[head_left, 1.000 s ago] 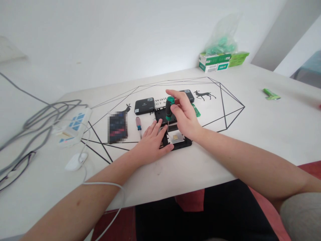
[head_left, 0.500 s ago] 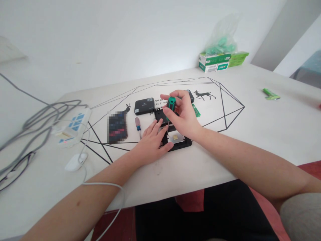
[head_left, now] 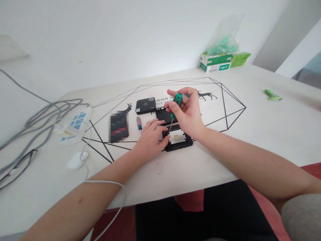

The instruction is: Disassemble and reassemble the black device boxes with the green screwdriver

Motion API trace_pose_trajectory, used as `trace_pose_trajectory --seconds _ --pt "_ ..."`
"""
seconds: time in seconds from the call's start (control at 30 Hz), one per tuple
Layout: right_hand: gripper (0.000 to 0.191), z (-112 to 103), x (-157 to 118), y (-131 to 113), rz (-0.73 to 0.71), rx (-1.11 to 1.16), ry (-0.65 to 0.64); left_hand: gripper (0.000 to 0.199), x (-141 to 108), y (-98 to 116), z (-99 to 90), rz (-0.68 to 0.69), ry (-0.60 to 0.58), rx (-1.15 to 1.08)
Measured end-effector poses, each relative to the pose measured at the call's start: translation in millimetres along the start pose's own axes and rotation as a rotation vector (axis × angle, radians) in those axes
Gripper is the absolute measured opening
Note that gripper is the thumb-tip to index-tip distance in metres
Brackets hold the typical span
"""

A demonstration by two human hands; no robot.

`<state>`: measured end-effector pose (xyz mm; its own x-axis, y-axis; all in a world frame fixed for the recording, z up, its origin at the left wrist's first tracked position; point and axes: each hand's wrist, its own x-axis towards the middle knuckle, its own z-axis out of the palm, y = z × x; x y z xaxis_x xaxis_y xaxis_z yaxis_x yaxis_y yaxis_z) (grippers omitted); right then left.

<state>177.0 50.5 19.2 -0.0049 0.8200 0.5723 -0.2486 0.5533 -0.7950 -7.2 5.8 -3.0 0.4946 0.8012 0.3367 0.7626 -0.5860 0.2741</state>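
My right hand [head_left: 189,113] is closed round the green-and-black handle of a screwdriver [head_left: 178,97], whose shaft slants down and left. Its tip is near the left edge of a silver metal plate with a small beige pad, inside an opened black box [head_left: 179,146] that looks like a set-top box. The fingers of my left hand [head_left: 151,137] are bent at the box's left edge, thumb and forefinger on either side of the screwdriver tip. Directly behind the box lies a black cover [head_left: 163,115], partly hidden by my right hand.
A closed black box [head_left: 145,105] and a second screwdriver [head_left: 138,123] lie to the left, near a blurred dark item [head_left: 118,126]. Farther left are a power strip [head_left: 77,125], a white mouse [head_left: 77,160] and cables. Green-and-white boxes [head_left: 216,60] stand by the wall; a green wrapper [head_left: 273,95] lies right.
My right hand has shifted slightly right and the screwdriver leans more to the right. My left hand's fingers, earlier spread flatter over the box, have drawn back and bent at its left edge.
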Motion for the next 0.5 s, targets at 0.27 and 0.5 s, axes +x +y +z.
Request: trace_pose_trajectory --seconds 0.27,0.5 --pt "0.051 3 -2 -2 -0.032 0.013 -0.012 0.020 3 -4 0.2 0.034 0.008 -0.017" --pt "0.054 -2 2 7 -0.054 -0.042 0.053 0.015 8 -20 -1.1 -0.066 0.085 0.047"
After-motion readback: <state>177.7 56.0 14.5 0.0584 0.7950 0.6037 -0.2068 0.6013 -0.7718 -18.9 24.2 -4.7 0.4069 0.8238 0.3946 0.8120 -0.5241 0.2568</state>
